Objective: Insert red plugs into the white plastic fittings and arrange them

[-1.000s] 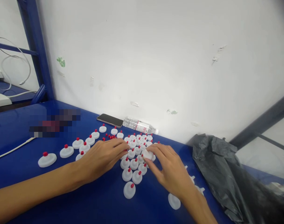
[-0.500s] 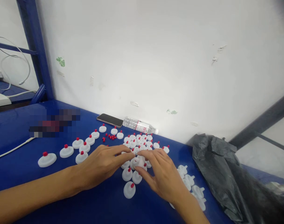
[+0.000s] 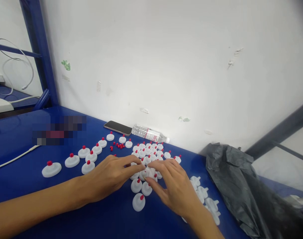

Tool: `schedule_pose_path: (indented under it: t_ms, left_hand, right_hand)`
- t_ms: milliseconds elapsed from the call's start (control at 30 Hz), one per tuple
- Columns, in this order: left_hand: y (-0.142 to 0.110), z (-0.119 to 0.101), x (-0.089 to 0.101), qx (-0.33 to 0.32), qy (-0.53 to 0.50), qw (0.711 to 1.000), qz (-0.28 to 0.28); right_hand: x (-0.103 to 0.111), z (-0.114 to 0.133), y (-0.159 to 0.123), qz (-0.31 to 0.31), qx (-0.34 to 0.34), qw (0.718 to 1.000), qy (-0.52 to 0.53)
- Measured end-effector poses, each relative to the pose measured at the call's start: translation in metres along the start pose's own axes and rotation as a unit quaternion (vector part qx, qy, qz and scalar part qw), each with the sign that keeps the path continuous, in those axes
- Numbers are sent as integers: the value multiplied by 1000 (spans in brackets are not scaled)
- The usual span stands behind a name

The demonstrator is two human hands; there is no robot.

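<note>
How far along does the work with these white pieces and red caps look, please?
Many white pieces already wear red caps, so those look done. The right hand holds another white piece close to the left hand; whether it is capped is unclear. Apparently left are the uncapped pieces beside the dark bag; loose red caps lie near the phone.

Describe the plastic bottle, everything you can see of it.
The bottle is transparent, apparently thin plastic, with a white cap on and a white label printed in red. It lies on its side on the blue table, near the foot of the wall, base beside the phone, cap end to the right. Neither hand touches it. Whether it holds liquid, I can't tell.
</note>
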State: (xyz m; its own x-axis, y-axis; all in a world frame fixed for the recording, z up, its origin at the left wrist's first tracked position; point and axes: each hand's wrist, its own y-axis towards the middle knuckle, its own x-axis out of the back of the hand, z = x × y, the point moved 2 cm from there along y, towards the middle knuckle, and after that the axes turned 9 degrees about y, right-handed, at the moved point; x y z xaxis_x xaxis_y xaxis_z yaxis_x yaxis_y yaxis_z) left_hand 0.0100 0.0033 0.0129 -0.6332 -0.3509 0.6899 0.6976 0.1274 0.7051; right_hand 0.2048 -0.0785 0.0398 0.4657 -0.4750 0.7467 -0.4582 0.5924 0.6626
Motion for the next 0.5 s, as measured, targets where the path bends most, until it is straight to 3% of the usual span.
schedule_pose_path:
  t_ms: [267, 400, 500]
  left_hand:
    - [-4, -1, -6, 44, 28, 999, -1]
    - [-4, -1, -11, 43, -11, 998, 43]
    - [-6, -1, -13, 53, -29, 998, 25]
  right_hand:
    - [2, 5, 0, -15, 12, 1000, 9]
    - [1, 5, -2, -27, 15, 999, 18]
    - [-1, 6, -3, -32, 10, 999, 28]
